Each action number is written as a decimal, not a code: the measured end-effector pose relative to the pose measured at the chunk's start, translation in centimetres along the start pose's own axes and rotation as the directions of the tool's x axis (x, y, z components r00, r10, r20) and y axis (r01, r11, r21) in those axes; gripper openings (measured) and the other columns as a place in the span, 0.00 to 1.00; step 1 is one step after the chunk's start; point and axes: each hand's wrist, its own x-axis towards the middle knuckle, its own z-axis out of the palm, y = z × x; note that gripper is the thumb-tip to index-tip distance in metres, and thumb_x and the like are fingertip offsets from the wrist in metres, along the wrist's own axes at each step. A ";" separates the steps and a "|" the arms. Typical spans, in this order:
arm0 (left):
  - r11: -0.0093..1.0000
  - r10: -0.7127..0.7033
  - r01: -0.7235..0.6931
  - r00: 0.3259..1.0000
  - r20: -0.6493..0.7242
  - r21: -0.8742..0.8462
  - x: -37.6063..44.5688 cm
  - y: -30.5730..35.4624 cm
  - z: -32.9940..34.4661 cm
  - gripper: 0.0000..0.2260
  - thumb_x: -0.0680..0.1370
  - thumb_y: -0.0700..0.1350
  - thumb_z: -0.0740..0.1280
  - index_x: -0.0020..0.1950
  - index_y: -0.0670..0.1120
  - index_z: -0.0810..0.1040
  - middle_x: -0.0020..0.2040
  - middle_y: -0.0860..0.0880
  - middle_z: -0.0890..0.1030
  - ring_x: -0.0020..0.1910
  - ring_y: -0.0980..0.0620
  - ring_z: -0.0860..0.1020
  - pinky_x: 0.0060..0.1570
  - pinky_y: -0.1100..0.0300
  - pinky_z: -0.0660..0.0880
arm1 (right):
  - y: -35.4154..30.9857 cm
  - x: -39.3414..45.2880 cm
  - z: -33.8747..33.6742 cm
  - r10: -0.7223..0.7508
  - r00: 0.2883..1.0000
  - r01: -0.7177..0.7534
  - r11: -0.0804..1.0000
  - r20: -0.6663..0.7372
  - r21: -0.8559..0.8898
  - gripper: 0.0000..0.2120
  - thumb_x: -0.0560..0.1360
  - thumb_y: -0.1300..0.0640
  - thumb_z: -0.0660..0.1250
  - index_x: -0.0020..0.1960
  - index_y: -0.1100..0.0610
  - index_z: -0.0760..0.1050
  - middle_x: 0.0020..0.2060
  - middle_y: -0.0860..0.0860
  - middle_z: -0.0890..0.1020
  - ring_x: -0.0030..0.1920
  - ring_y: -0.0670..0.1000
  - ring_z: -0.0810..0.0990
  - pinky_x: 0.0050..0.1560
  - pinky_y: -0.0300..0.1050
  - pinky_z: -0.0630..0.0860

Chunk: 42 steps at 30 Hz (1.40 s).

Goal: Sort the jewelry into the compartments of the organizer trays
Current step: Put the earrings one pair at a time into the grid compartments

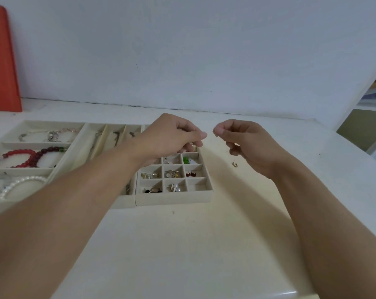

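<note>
Jewelry is being sorted.
A loose earring (234,164) is lying on the desk (182,244) beneath the right hand (245,141); both hands' fingers are curled, contents unclear.

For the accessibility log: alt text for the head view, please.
Two bare hands, left hand and right hand, hover with fingers curled above a small grid tray of rings and earrings on a white table. A small loose piece lies by the right hand; a red bead bracelet sits in a tray at left.
</note>
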 end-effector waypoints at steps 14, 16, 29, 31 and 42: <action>0.969 -0.015 0.043 0.993 0.116 -0.244 -0.1 0.6 0.1 0.10 0.73 0.51 0.75 0.50 0.46 0.87 0.46 0.49 0.87 0.41 0.55 0.81 0.46 0.59 0.76 | -0.6 -0.2 1.2 -0.069 0.990 0.039 0.973 0.126 0.225 0.05 0.83 0.58 0.63 0.48 0.53 0.76 0.38 0.45 0.74 0.36 0.47 0.67 0.37 0.40 0.66; 0.969 -0.028 0.050 0.995 0.095 -0.244 0.0 0.5 0.1 0.12 0.74 0.51 0.74 0.51 0.44 0.86 0.45 0.49 0.87 0.41 0.54 0.81 0.45 0.59 0.77 | -0.6 -0.2 1.1 -0.072 0.991 0.051 0.983 0.116 0.175 0.04 0.82 0.58 0.65 0.50 0.53 0.77 0.38 0.47 0.74 0.36 0.48 0.68 0.37 0.40 0.66; 0.927 -0.091 0.128 0.989 0.120 -0.351 -0.2 0.2 0.9 0.12 0.75 0.41 0.75 0.55 0.35 0.82 0.44 0.43 0.86 0.41 0.47 0.85 0.47 0.58 0.82 | 0.1 -0.2 1.1 -0.127 0.986 0.128 0.992 0.110 -0.008 0.07 0.76 0.57 0.74 0.52 0.51 0.79 0.45 0.48 0.81 0.38 0.49 0.75 0.39 0.47 0.69; 0.928 -0.091 0.128 0.989 0.121 -0.349 -0.2 0.2 0.9 0.08 0.75 0.39 0.74 0.52 0.37 0.83 0.42 0.44 0.85 0.40 0.46 0.85 0.45 0.58 0.83 | 0.1 -0.1 1.3 -0.110 0.989 0.112 0.994 0.099 -0.019 0.12 0.75 0.59 0.75 0.56 0.50 0.79 0.45 0.47 0.81 0.38 0.49 0.75 0.39 0.43 0.70; 0.987 -0.076 0.092 0.990 0.123 -0.131 -0.4 0.1 0.7 0.06 0.74 0.37 0.76 0.50 0.40 0.85 0.43 0.41 0.87 0.45 0.45 0.86 0.49 0.57 0.83 | 0.0 -0.2 -0.6 0.038 0.997 -0.013 0.946 0.072 -0.325 0.19 0.68 0.52 0.80 0.57 0.44 0.81 0.47 0.46 0.84 0.38 0.47 0.80 0.36 0.42 0.74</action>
